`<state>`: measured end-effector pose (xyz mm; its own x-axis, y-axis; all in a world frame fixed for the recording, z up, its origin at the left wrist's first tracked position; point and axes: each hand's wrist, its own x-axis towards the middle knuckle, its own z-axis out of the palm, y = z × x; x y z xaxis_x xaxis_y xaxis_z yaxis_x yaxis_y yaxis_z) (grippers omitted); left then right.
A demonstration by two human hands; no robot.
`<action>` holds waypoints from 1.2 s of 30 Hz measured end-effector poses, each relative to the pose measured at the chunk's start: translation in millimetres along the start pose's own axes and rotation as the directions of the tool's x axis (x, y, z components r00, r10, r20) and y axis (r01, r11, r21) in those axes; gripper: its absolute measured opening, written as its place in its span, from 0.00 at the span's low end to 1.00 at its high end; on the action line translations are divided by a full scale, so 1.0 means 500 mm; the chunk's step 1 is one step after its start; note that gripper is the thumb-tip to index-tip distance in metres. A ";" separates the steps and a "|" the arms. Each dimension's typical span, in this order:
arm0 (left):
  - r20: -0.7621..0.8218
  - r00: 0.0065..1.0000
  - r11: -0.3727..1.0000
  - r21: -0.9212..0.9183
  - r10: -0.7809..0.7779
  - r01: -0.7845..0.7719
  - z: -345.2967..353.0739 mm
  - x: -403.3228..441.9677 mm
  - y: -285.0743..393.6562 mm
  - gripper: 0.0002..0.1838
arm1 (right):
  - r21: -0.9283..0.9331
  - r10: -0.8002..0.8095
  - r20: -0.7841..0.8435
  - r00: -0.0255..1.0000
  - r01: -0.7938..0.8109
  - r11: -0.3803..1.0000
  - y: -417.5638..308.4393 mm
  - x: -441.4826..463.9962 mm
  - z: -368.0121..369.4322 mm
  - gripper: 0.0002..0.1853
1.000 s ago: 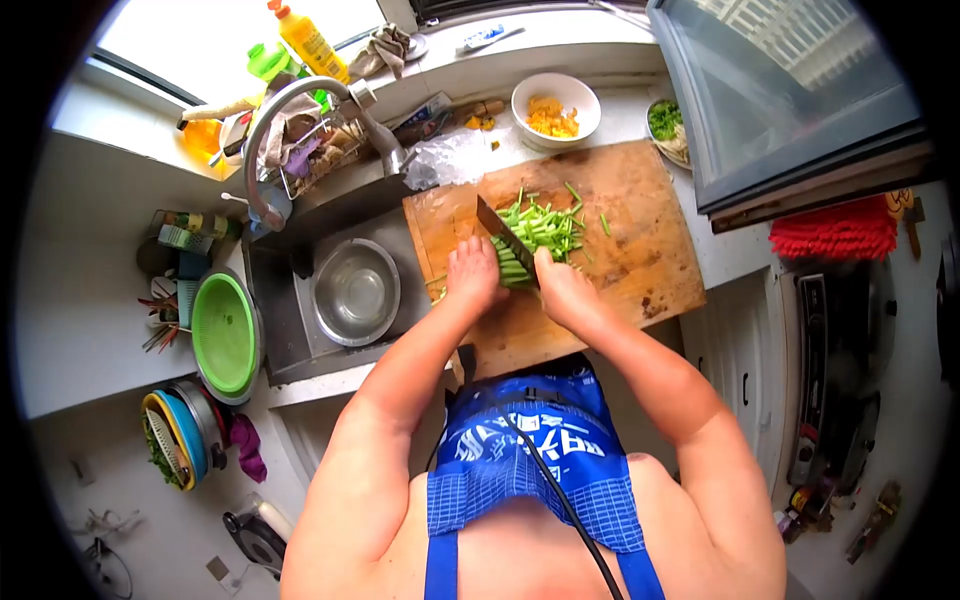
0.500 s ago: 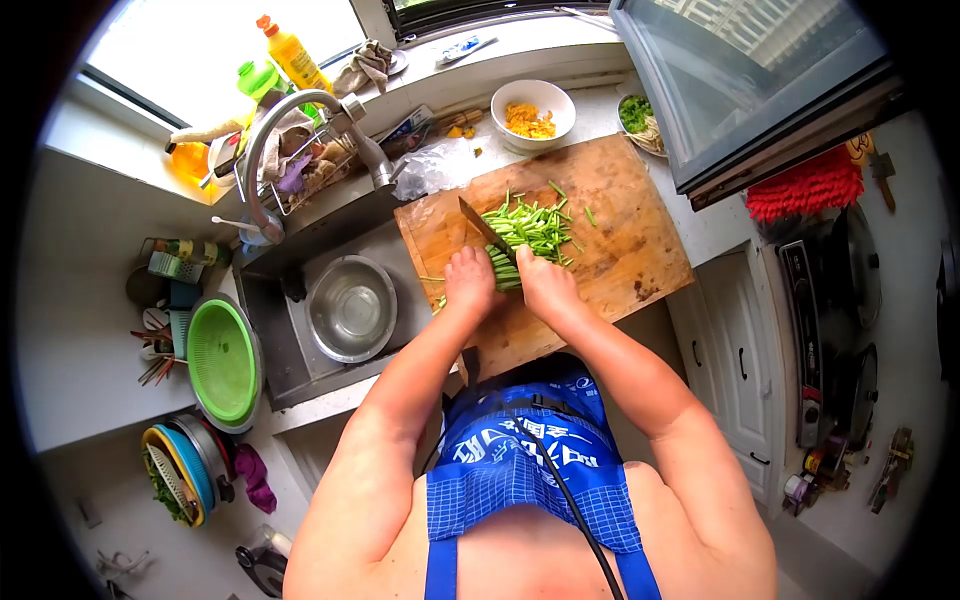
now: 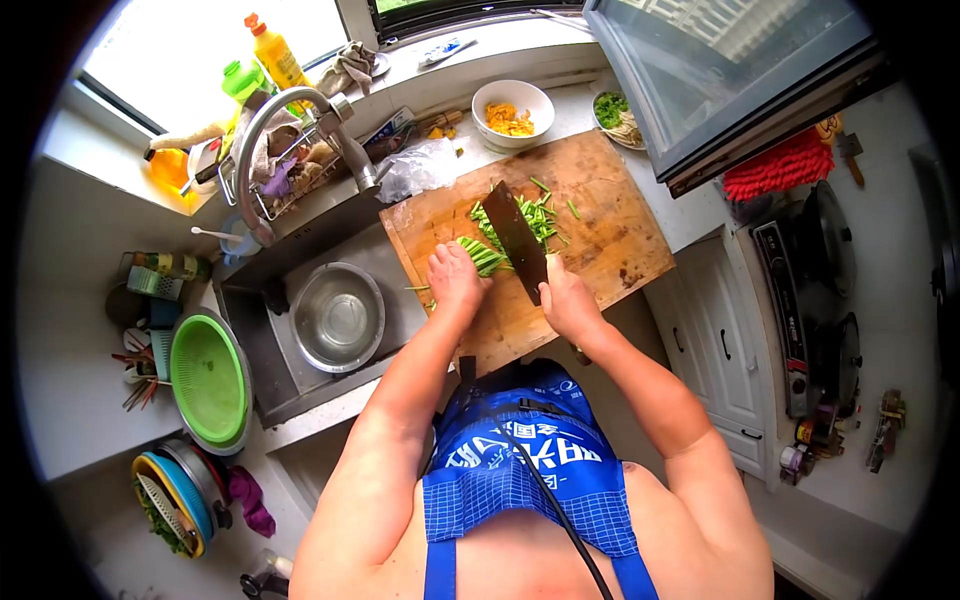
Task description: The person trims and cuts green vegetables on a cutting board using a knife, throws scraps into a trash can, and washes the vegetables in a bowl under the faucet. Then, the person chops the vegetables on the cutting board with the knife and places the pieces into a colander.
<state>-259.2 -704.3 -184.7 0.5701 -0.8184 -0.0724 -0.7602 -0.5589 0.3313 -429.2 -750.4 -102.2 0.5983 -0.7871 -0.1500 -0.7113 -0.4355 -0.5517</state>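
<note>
My right hand (image 3: pixel 572 302) grips a broad dark cleaver (image 3: pixel 517 245), its flat side showing to the camera over the wooden cutting board (image 3: pixel 620 235). My left hand (image 3: pixel 456 276) lies on the board to the left, fingers curled against a bundle of green vegetable stalks (image 3: pixel 482 256). Short cut pieces (image 3: pixel 541 215) of the same stalks are heaped beyond and beside the blade, partly hidden by it. A few loose bits lie apart on the wood.
Left of the board is a sink with a steel basin (image 3: pixel 338 318) and a curved faucet (image 3: pixel 270 120). Behind stand a white bowl (image 3: pixel 490 125) of orange-yellow pieces and a plate of chopped greens (image 3: pixel 611 108). An open window sash (image 3: pixel 730 80) juts in at right.
The cleaver has come off the stalk bundle, moved right and turned so its flat side shows. My left hand stays at the stalks. The whole view has shifted slightly.
</note>
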 end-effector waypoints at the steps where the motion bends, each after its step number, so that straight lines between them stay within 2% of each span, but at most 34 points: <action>1: 0.001 1.000 1.000 0.007 -0.004 0.004 -0.001 0.000 0.000 0.39 | 0.005 0.017 0.025 1.000 -0.017 1.000 0.000 -0.003 0.013 0.17; 2: 0.001 1.000 1.000 0.003 -0.006 0.006 -0.004 0.000 0.001 0.39 | 0.001 0.016 0.026 1.000 -0.016 1.000 0.002 -0.004 0.034 0.17; 4: 0.022 1.000 1.000 0.011 -0.018 0.018 -0.008 0.000 0.003 0.39 | -0.039 0.133 0.067 0.989 -0.130 0.991 0.003 0.005 0.076 0.18; 6: 0.029 0.999 1.000 0.007 -0.019 0.019 -0.011 0.001 0.000 0.40 | -0.107 0.158 0.088 0.983 -0.149 0.983 0.007 0.019 0.095 0.18; 9: 0.042 0.999 1.000 0.025 -0.003 0.002 -0.008 0.001 -0.003 0.40 | -0.127 0.128 0.080 0.989 -0.117 0.985 0.015 0.042 0.097 0.18; 11: 0.045 0.999 0.999 0.041 0.005 -0.006 -0.004 0.003 -0.005 0.41 | 0.024 0.079 0.042 0.996 -0.081 0.996 0.037 0.052 0.084 0.17; 13: 0.065 0.990 0.992 0.027 0.123 -0.124 -0.006 0.008 -0.007 0.43 | 0.069 0.015 0.014 1.000 -0.016 0.997 0.055 0.052 0.070 0.17; 14: 0.060 0.992 0.993 0.024 0.115 -0.116 -0.008 0.010 -0.004 0.43 | 0.114 -0.043 -0.017 0.999 0.045 0.992 0.063 0.051 0.063 0.16; 16: 0.097 0.979 0.982 0.030 0.182 -0.185 -0.014 0.014 0.004 0.45 | 0.111 -0.065 -0.022 0.998 0.067 0.992 0.071 0.044 0.049 0.15; 17: 0.146 0.974 0.983 0.039 0.173 -0.180 -0.005 0.021 0.001 0.52 | 0.104 -0.078 -0.028 0.997 0.080 0.991 0.070 0.036 0.036 0.15; 18: 0.144 0.975 0.983 0.038 0.170 -0.177 -0.004 0.022 0.000 0.52 | 0.098 -0.089 -0.033 0.995 0.092 0.991 0.068 0.026 0.022 0.15; 20: 0.110 0.978 0.979 0.078 0.179 -0.189 -0.016 0.014 0.001 0.59 | 0.064 -0.075 -0.021 0.997 0.077 0.995 0.064 0.007 -0.004 0.16; 23: 0.119 0.981 0.985 0.067 0.151 -0.160 -0.054 -0.005 -0.001 0.63 | 0.066 -0.160 -0.067 0.985 0.164 0.984 0.054 -0.027 -0.039 0.17; 26: 0.161 0.980 0.985 0.101 0.120 -0.137 -0.057 -0.007 -0.007 0.63 | 0.037 -0.147 0.009 0.989 0.147 0.988 0.035 -0.055 -0.056 0.17; 28: 0.172 0.979 0.984 0.122 0.107 -0.129 -0.054 -0.006 -0.009 0.61 | 0.039 -0.202 -0.010 0.979 0.202 0.979 0.041 -0.061 -0.042 0.16; 30: 0.183 0.979 0.983 0.141 0.092 -0.119 -0.048 -0.003 -0.012 0.59 | 0.002 -0.182 0.067 0.981 0.182 0.983 0.020 -0.063 -0.042 0.15; 32: 0.192 0.977 0.985 0.128 0.093 -0.119 -0.039 0.002 -0.017 0.48 | -0.027 -0.202 0.066 0.977 0.204 0.979 0.016 -0.058 -0.033 0.14; 36: 0.123 0.984 0.986 0.095 0.128 -0.140 -0.013 -0.003 -0.032 0.42 | -0.059 -0.182 0.149 0.972 0.192 0.980 0.018 -0.042 -0.021 0.12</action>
<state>-246.0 -693.3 -183.6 0.4254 -0.8935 -0.1441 -0.8586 -0.4488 0.2478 -451.9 -742.4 -95.5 0.7659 -0.6207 -0.1678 -0.6035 -0.6039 -0.5207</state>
